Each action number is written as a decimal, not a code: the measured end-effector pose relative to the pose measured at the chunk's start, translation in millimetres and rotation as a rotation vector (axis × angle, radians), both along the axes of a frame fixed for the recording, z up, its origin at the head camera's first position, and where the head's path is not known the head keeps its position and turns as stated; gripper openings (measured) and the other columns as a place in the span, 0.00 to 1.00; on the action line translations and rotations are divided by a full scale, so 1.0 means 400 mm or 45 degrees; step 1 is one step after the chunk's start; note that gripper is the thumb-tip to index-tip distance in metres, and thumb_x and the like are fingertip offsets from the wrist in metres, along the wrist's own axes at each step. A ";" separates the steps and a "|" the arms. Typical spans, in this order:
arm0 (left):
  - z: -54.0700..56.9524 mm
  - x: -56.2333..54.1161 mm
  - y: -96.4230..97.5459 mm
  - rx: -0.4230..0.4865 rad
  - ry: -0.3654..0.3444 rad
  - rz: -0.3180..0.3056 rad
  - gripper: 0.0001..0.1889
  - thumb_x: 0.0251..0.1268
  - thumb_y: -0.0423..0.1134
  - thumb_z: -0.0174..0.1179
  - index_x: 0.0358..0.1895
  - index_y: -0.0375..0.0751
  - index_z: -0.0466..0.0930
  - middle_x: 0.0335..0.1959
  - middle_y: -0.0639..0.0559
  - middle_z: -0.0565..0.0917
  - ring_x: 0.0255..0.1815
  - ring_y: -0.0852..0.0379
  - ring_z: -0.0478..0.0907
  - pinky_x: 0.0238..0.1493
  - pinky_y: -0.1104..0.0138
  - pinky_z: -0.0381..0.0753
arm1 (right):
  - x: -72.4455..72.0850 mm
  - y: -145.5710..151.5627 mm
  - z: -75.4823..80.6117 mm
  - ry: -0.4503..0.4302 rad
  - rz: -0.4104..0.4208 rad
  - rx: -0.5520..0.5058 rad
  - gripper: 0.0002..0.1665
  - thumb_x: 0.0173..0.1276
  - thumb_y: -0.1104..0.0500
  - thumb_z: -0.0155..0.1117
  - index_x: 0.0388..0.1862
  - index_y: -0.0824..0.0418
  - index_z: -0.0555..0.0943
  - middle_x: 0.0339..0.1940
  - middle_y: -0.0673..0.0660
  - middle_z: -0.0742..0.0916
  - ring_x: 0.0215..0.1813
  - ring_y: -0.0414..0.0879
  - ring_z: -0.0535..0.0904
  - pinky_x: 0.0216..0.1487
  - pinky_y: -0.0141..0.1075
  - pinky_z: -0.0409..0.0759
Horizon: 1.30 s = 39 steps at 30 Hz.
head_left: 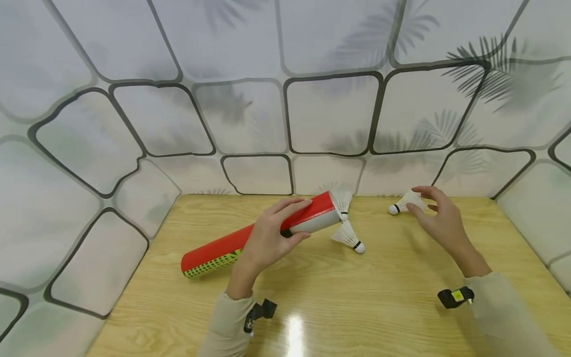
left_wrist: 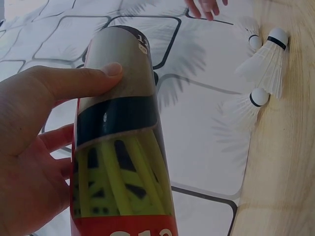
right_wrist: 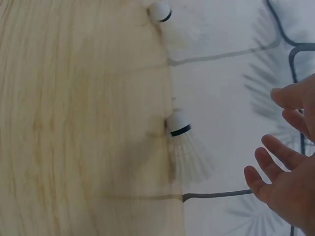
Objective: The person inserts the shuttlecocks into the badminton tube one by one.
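Beige sleeves (head_left: 229,322) are running out of frame at the bottom, forearms cut off, black wrist devices (head_left: 456,297) showing at the cuffs. Up from there, the left hand (head_left: 269,235) is grasping the red tube (head_left: 218,248), thumb and fingers wrapping around it and covering part of its print! That tube is slanting over the wooden table (head_left: 348,302), right end raised, its inside hiding from every view. Just beside that end, the nearer shuttlecock (head_left: 350,238) is lying cork to the right, while a second shuttlecock (head_left: 344,201) is sitting close behind; whether it's touching the rim, I'm not managing to tell. Over on the right, the right hand (head_left: 441,220) is hovering, released, fingers spreading around the third shuttlecock (head_left: 403,203), its feathers blurring in the right wrist view. Behind everything, the patterned wall covering (head_left: 332,114) is rising, leaf shadows fading out.
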State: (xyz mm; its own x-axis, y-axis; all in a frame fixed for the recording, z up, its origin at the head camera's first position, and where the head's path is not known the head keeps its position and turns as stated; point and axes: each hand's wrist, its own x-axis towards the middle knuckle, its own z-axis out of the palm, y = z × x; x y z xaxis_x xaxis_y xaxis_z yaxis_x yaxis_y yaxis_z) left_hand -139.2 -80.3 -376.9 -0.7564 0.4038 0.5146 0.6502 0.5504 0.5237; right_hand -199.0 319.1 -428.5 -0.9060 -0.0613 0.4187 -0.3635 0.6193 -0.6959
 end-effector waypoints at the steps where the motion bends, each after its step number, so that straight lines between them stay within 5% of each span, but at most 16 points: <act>1: 0.000 0.001 0.000 0.000 0.000 0.000 0.35 0.58 0.38 0.78 0.70 0.49 0.77 0.67 0.52 0.77 0.61 0.53 0.78 0.59 0.60 0.81 | -0.007 0.007 -0.006 -0.008 -0.001 0.014 0.25 0.75 0.59 0.66 0.66 0.67 0.76 0.63 0.68 0.79 0.65 0.66 0.73 0.60 0.57 0.74; 3: 0.000 0.001 0.000 0.003 0.000 -0.003 0.35 0.57 0.37 0.78 0.70 0.49 0.77 0.67 0.51 0.77 0.61 0.53 0.78 0.59 0.60 0.81 | -0.019 0.018 -0.018 -0.042 0.003 0.041 0.26 0.74 0.59 0.66 0.67 0.69 0.75 0.64 0.71 0.78 0.65 0.72 0.70 0.55 0.70 0.69; 8: -0.001 0.001 0.001 0.000 0.003 -0.003 0.35 0.58 0.37 0.78 0.70 0.49 0.77 0.67 0.51 0.77 0.61 0.53 0.78 0.58 0.60 0.81 | -0.052 0.042 -0.050 -0.169 0.029 0.123 0.31 0.74 0.60 0.66 0.71 0.69 0.70 0.66 0.78 0.73 0.67 0.77 0.66 0.56 0.73 0.65; 17: 0.002 0.001 -0.002 0.000 0.001 -0.007 0.34 0.57 0.37 0.78 0.70 0.48 0.78 0.67 0.48 0.77 0.60 0.52 0.78 0.57 0.59 0.82 | -0.086 0.045 -0.071 -0.302 0.050 0.232 0.28 0.76 0.58 0.63 0.70 0.66 0.70 0.68 0.80 0.73 0.67 0.78 0.67 0.59 0.73 0.66; 21: 0.003 0.001 -0.003 0.006 0.008 -0.007 0.34 0.58 0.37 0.78 0.70 0.49 0.78 0.67 0.50 0.77 0.60 0.52 0.79 0.57 0.59 0.82 | -0.094 0.044 -0.077 -0.364 0.052 0.222 0.27 0.77 0.55 0.63 0.70 0.65 0.72 0.68 0.79 0.73 0.62 0.77 0.72 0.52 0.68 0.73; 25: 0.004 0.005 -0.007 0.030 0.003 0.005 0.34 0.58 0.37 0.77 0.70 0.50 0.78 0.66 0.52 0.77 0.60 0.52 0.79 0.58 0.58 0.82 | -0.102 0.049 -0.090 -0.404 0.045 0.132 0.27 0.76 0.53 0.64 0.68 0.66 0.74 0.62 0.79 0.77 0.51 0.68 0.78 0.42 0.54 0.78; 28: 0.003 0.011 -0.011 0.045 -0.009 0.027 0.34 0.58 0.38 0.78 0.70 0.52 0.78 0.66 0.53 0.77 0.61 0.53 0.78 0.58 0.58 0.81 | -0.104 0.058 -0.104 -0.430 0.065 0.068 0.26 0.76 0.55 0.66 0.64 0.68 0.75 0.45 0.74 0.85 0.34 0.54 0.79 0.33 0.42 0.78; 31: 0.001 0.014 -0.012 0.040 -0.011 0.026 0.34 0.58 0.38 0.78 0.70 0.53 0.78 0.66 0.54 0.77 0.61 0.53 0.78 0.59 0.58 0.81 | -0.099 0.064 -0.117 -0.436 0.071 0.019 0.22 0.76 0.57 0.65 0.62 0.69 0.76 0.27 0.65 0.85 0.19 0.41 0.69 0.22 0.34 0.72; 35: 0.002 0.011 -0.009 0.034 -0.005 0.009 0.34 0.58 0.38 0.78 0.70 0.52 0.78 0.67 0.54 0.77 0.60 0.53 0.79 0.58 0.58 0.81 | -0.090 0.063 -0.116 -0.340 0.042 0.024 0.18 0.76 0.58 0.64 0.58 0.68 0.79 0.27 0.64 0.85 0.19 0.37 0.66 0.20 0.33 0.69; 39: 0.005 0.005 -0.007 0.048 0.005 0.003 0.35 0.57 0.37 0.78 0.70 0.51 0.78 0.67 0.54 0.77 0.60 0.53 0.79 0.57 0.58 0.82 | -0.079 0.055 -0.092 -0.237 -0.003 0.050 0.16 0.76 0.57 0.65 0.55 0.66 0.82 0.40 0.70 0.88 0.27 0.32 0.76 0.24 0.30 0.74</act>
